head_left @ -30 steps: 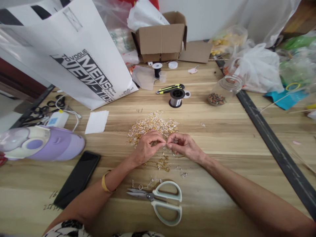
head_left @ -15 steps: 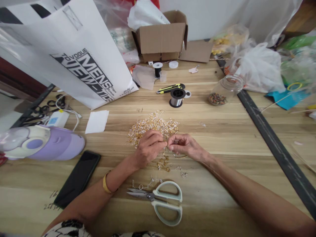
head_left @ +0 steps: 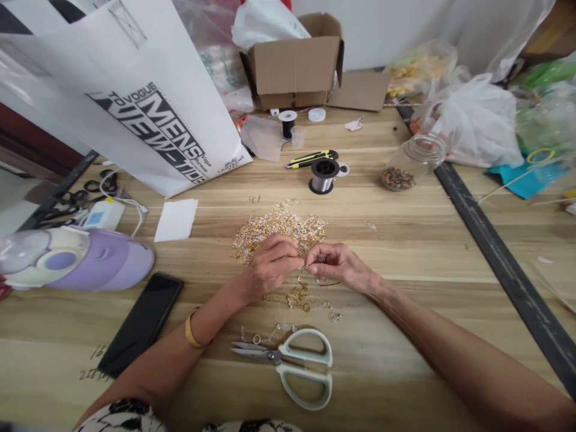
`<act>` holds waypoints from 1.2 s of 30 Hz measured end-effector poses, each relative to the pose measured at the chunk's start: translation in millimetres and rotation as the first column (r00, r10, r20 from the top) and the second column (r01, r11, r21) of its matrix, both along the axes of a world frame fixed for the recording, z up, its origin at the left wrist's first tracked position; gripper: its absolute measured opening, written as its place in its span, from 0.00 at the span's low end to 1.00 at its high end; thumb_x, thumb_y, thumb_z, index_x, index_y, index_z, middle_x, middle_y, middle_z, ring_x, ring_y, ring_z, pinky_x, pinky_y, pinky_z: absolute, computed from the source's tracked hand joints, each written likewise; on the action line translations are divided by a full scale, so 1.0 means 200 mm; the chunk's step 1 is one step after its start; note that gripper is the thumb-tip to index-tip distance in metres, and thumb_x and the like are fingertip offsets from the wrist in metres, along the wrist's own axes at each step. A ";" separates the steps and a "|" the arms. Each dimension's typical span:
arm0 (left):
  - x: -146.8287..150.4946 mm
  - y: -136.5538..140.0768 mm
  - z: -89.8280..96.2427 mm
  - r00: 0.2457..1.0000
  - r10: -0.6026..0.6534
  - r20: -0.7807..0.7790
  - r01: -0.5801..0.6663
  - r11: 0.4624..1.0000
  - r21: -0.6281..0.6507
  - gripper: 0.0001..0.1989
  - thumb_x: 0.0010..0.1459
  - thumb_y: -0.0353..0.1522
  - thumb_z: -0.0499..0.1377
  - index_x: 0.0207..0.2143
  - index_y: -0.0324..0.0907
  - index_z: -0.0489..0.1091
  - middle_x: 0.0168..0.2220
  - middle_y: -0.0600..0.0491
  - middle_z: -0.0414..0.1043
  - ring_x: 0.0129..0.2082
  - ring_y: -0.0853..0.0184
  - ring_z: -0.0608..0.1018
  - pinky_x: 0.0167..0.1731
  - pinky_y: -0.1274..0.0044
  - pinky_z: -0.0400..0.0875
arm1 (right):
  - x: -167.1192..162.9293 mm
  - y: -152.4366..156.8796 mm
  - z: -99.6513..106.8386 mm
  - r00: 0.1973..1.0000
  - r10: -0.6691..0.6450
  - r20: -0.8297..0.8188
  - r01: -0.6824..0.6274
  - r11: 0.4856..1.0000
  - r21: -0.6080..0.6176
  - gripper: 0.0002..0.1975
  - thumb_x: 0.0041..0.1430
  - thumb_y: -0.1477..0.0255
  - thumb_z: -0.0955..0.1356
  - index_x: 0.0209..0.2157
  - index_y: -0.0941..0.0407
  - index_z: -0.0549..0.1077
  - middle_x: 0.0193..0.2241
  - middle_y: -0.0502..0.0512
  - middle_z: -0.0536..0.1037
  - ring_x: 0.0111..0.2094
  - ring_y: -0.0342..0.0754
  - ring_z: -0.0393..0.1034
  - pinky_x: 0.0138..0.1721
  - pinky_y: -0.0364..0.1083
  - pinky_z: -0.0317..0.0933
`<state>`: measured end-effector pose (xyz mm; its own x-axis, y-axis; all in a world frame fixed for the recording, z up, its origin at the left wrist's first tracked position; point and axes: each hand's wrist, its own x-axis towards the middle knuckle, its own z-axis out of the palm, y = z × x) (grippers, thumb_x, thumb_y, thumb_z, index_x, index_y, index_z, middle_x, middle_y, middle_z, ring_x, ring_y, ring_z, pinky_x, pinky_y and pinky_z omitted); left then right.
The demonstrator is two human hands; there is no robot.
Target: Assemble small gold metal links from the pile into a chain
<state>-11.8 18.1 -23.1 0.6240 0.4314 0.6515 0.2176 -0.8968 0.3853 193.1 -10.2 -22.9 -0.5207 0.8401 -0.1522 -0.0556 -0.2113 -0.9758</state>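
Note:
My left hand and my right hand meet fingertip to fingertip at the near edge of a pile of gold and silver jewelry pieces. Both are closed in a pinch. Whatever sits between the fingertips is too small to make out. Just below the hands lie some gold chains, and a small silver chain is to their right. Closer to me, a silver chain with a ring lies beside scissors with pale handles, blades pointing left.
Left of my arm are a black phone, a purple bottle and white paper. Beyond the pile stand a wire spool, a yellow-black cutter and a glass jar of beads. A cardboard box and white bag are behind.
My left hand and forearm have shifted very slightly left. The fingertips of both hands stay together at the same spot by the pile.

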 end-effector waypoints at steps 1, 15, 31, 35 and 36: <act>0.00 0.00 0.00 1.000 -0.002 -0.008 0.002 1.000 -0.001 0.05 0.56 0.24 0.58 0.33 0.41 0.71 0.31 0.51 0.72 0.41 0.65 0.71 0.40 0.71 0.71 | 0.00 0.00 0.00 1.000 0.004 0.000 -0.004 1.000 0.001 0.10 0.53 0.66 0.70 0.31 0.58 0.70 0.19 0.43 0.61 0.19 0.36 0.49 0.20 0.40 0.43; -0.01 0.01 0.03 0.997 -0.064 -0.042 0.059 0.993 -0.102 0.03 0.57 0.28 0.59 0.33 0.39 0.73 0.30 0.50 0.72 0.41 0.64 0.71 0.40 0.71 0.70 | 0.02 0.01 0.00 0.998 0.056 -0.005 -0.056 0.998 0.025 0.09 0.55 0.68 0.69 0.32 0.60 0.70 0.21 0.46 0.64 0.21 0.37 0.54 0.23 0.40 0.48; -0.02 -0.01 0.05 0.975 -0.071 -0.209 0.081 0.996 0.041 0.04 0.58 0.26 0.57 0.30 0.40 0.70 0.30 0.52 0.72 0.38 0.66 0.71 0.39 0.73 0.68 | 0.02 0.01 -0.01 0.991 0.123 0.044 -0.124 0.992 0.029 0.08 0.57 0.69 0.67 0.31 0.60 0.69 0.20 0.45 0.62 0.21 0.37 0.53 0.22 0.40 0.49; -0.02 0.00 0.08 0.968 -0.061 -0.245 0.059 0.998 -0.017 0.04 0.58 0.27 0.57 0.29 0.39 0.69 0.30 0.51 0.72 0.37 0.67 0.70 0.39 0.73 0.68 | 0.02 0.01 0.00 0.991 0.119 0.063 -0.121 0.993 0.016 0.09 0.57 0.68 0.68 0.31 0.60 0.69 0.20 0.45 0.62 0.21 0.37 0.54 0.22 0.39 0.51; -0.02 0.00 0.08 0.966 -0.066 -0.252 0.059 0.998 -0.037 0.05 0.59 0.27 0.56 0.30 0.39 0.69 0.31 0.51 0.72 0.37 0.67 0.70 0.39 0.73 0.68 | 0.02 0.01 0.00 0.990 0.123 0.066 -0.124 0.992 0.011 0.09 0.56 0.68 0.68 0.31 0.60 0.69 0.20 0.45 0.62 0.21 0.37 0.54 0.22 0.39 0.52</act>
<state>-16.4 17.9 -7.1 0.7931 0.4024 0.4572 0.2551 -0.9011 0.3507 197.4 -8.4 -23.2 -0.6100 0.7724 -0.1770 0.0338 -0.1978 -0.9797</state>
